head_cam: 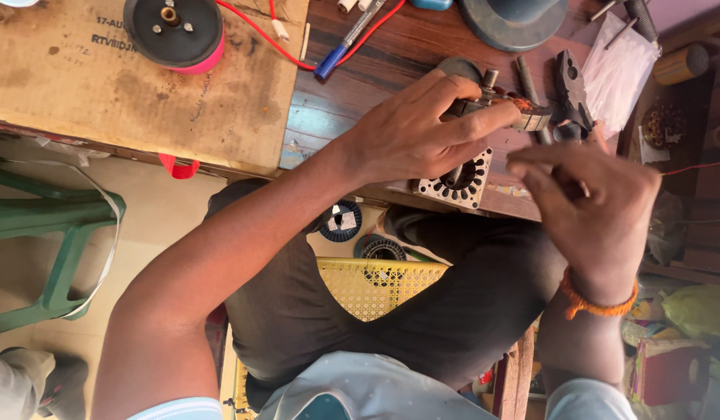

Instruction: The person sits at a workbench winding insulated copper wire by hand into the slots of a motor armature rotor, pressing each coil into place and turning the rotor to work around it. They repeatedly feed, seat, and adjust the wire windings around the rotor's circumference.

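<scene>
My left hand reaches over the edge of a dark wooden table and is shut on a small metal tool with an orange-wrapped part. Just below that hand, at the table's edge, lies a square metal stator core with a ring of slots. My right hand, with an orange thread band on the wrist, hovers to the right of the stator. Its fingers are bunched near the tool's tip. Whatever is between them is hidden.
A cardboard sheet bears a black spool with a red rim. A red wire, a blue marker, a black clamp tool and clear plastic strips lie on the table. Below are a yellow woven seat and a green stool.
</scene>
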A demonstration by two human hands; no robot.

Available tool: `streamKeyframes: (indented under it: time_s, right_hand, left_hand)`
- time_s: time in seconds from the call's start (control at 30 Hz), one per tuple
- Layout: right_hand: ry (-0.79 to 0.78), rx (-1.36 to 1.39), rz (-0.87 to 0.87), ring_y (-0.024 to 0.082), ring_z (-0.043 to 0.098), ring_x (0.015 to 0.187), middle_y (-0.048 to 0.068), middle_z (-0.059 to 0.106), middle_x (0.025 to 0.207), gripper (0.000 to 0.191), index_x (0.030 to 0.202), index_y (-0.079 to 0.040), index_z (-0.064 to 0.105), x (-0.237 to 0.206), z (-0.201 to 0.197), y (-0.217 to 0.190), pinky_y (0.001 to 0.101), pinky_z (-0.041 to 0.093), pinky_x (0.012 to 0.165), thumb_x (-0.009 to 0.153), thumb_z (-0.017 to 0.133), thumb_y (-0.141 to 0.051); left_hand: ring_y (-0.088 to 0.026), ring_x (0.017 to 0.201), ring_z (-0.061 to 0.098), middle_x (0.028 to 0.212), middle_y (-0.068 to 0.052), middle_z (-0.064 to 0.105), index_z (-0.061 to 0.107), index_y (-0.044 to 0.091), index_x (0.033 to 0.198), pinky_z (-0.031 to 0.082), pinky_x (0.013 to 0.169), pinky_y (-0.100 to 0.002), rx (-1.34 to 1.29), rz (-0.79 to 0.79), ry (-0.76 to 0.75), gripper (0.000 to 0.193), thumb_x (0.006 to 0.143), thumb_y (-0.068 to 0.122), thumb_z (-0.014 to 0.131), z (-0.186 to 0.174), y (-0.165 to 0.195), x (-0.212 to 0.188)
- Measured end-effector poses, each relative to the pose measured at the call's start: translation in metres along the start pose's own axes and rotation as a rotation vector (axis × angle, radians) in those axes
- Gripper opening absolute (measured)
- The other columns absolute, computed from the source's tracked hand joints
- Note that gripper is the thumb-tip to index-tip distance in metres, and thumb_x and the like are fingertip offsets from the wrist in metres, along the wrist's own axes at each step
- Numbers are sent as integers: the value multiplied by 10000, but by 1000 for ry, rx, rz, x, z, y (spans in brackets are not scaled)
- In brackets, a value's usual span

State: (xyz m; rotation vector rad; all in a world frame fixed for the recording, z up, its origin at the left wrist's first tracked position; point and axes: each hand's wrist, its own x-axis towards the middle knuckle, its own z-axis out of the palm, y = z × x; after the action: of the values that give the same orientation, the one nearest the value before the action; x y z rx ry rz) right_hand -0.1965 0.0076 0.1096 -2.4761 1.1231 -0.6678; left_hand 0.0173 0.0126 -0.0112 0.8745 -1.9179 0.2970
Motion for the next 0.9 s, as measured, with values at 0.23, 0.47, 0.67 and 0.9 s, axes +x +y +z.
streamKeyframes:
  time_s: [0.23, 0.47, 0.67, 0.9]
  right_hand:
    - [2, 26, -57, 81, 541, 594, 58, 582, 667, 57, 1012, 36, 734, 38, 2, 5, 249, 380, 553, 987, 785, 32]
    - [-60, 103, 1, 61, 561, 569, 52, 588, 644, 38, 1011, 46, 706, 48, 6, 11, 233, 387, 514, 976, 719, 55]
    - [-154, 141, -44, 48, 566, 596, 47, 617, 672, 32, 1007, 34, 716, 62, 4, 13, 226, 399, 524, 977, 719, 44]
    - [-148, 49, -87, 72, 502, 565, 81, 627, 711, 87, 1000, 28, 736, 71, 7, 14, 269, 360, 509, 920, 772, 23]
  left_hand:
    - [-275, 1046, 602, 1246, -97, 540, 394, 128, 1465, 539, 942, -382, 0, -42, 15, 624, 983, 150, 790, 4, 5, 0]
    - [-265, 1055, 588, 1271, -72, 509, 435, 108, 1455, 532, 948, -382, -19, -70, -14, 551, 1026, 130, 780, 6, 4, -2]
    - [-266, 1170, 531, 1482, 7, 407, 663, 22, 1179, 483, 982, -448, 80, 78, -87, 226, 1002, 126, 758, 3, 2, -2]
    - [-228, 1116, 506, 1458, -6, 415, 700, 48, 1025, 439, 922, -417, 143, 84, -70, 108, 992, 146, 731, 5, 1, -4]
